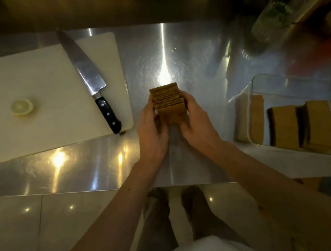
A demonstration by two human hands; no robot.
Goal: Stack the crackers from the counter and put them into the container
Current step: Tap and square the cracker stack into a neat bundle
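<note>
A stack of square tan crackers (168, 101) is held over the middle of the steel counter (193, 56). My left hand (152, 131) presses its left side and my right hand (197, 123) presses its right side, so both hands clamp the stack between them. At the right stands a clear plastic container (283, 84) with several stacks of crackers (285, 126) standing on edge inside it. The container lies about a hand's width to the right of my right hand.
A white cutting board (25, 82) lies at the left with a lemon slice (22, 107) and a large chef's knife (89, 78) on it. Glass jars (272, 14) stand at the back right. The counter's front edge runs just below my wrists.
</note>
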